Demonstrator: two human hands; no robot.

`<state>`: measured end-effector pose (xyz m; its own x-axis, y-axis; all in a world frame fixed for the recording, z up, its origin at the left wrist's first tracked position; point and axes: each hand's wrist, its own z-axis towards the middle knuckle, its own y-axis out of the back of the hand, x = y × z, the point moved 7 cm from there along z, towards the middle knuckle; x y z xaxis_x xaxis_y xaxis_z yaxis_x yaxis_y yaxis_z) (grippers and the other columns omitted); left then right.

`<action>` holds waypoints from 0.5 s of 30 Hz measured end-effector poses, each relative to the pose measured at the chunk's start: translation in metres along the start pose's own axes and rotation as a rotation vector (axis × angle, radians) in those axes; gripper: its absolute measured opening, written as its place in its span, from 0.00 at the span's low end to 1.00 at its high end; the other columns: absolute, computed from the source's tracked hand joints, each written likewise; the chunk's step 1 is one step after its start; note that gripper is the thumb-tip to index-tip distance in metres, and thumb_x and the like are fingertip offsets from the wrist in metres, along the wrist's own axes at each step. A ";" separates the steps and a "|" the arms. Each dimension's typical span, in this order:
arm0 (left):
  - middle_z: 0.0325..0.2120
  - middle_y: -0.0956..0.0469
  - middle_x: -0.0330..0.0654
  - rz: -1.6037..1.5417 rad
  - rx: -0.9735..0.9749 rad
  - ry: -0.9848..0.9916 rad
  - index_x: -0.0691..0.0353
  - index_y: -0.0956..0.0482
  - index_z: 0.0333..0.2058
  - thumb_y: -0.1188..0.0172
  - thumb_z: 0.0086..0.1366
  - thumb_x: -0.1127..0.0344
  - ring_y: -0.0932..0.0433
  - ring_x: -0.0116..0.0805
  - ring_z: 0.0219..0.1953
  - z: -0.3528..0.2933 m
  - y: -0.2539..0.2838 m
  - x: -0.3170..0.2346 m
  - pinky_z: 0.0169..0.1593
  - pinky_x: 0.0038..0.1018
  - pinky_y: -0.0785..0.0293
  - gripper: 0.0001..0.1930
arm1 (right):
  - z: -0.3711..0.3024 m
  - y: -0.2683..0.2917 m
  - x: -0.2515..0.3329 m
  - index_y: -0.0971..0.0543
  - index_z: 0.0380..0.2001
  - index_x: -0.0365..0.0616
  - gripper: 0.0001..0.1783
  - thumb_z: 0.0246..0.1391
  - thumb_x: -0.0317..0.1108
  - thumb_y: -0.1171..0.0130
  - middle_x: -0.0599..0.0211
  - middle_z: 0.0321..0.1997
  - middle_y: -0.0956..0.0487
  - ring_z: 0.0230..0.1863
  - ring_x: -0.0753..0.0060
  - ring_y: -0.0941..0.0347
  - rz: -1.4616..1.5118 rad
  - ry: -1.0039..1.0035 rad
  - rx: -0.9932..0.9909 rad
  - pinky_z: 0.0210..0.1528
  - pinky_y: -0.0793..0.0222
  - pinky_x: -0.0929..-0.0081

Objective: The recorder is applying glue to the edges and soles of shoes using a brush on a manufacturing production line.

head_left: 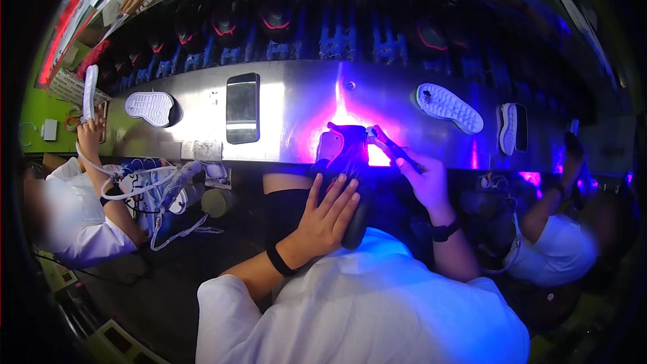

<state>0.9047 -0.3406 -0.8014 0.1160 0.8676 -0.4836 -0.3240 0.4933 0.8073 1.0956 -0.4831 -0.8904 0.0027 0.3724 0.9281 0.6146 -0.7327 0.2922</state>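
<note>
A dark shoe upper with a thin red line along its edge lies lengthwise in front of me, its far end over the metal bench's near edge. My left hand is laid across its near part, fingers curving over the side and holding it. In my right hand is a slim dark brush-like tool, gripped between thumb and fingers. Its tip is close beside the shoe's far end, where bright violet light hides whether they touch. A white shoe sole rests on the bench to the right.
Another white sole and a black phone lie left on the metal bench. At right are a further sole and a dark phone. Behind runs a rack bearing dark shoes. Co-workers sit on both sides.
</note>
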 end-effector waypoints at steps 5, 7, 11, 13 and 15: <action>0.61 0.29 0.57 0.043 0.047 -0.056 0.71 0.27 0.55 0.44 0.62 0.68 0.33 0.56 0.67 -0.003 -0.001 0.003 0.68 0.68 0.48 0.23 | -0.017 -0.006 -0.005 0.17 0.50 0.36 0.19 0.59 0.35 0.32 0.64 0.40 0.14 0.40 0.79 0.22 0.018 -0.111 0.109 0.44 0.27 0.75; 0.61 0.28 0.57 0.040 0.049 -0.070 0.71 0.26 0.55 0.44 0.62 0.68 0.33 0.55 0.67 -0.001 -0.002 0.005 0.67 0.69 0.47 0.22 | -0.036 -0.002 -0.009 0.17 0.50 0.35 0.19 0.58 0.34 0.32 0.64 0.40 0.14 0.40 0.79 0.22 0.043 -0.087 0.125 0.44 0.27 0.76; 0.61 0.28 0.57 0.026 0.047 -0.094 0.70 0.25 0.55 0.45 0.62 0.67 0.32 0.55 0.67 -0.003 -0.004 0.005 0.66 0.69 0.45 0.23 | -0.045 0.006 -0.005 0.17 0.49 0.34 0.19 0.57 0.32 0.30 0.62 0.40 0.14 0.40 0.78 0.22 0.035 -0.111 0.194 0.45 0.27 0.75; 0.61 0.28 0.57 0.031 0.065 -0.115 0.70 0.25 0.55 0.45 0.62 0.66 0.32 0.55 0.67 -0.003 -0.006 0.004 0.66 0.69 0.45 0.23 | -0.036 0.011 0.007 0.17 0.50 0.35 0.19 0.57 0.33 0.31 0.61 0.40 0.14 0.39 0.79 0.23 -0.026 -0.074 0.133 0.45 0.27 0.75; 0.61 0.28 0.57 0.046 0.081 -0.133 0.70 0.25 0.55 0.44 0.62 0.66 0.32 0.55 0.66 -0.002 -0.006 0.003 0.66 0.69 0.45 0.23 | -0.024 0.011 0.010 0.17 0.50 0.35 0.19 0.57 0.33 0.31 0.62 0.40 0.14 0.39 0.79 0.23 -0.051 -0.109 0.139 0.45 0.27 0.75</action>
<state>0.9053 -0.3410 -0.8087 0.2280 0.8875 -0.4004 -0.2556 0.4513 0.8550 1.0838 -0.5009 -0.8727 0.0500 0.4723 0.8800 0.7195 -0.6281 0.2963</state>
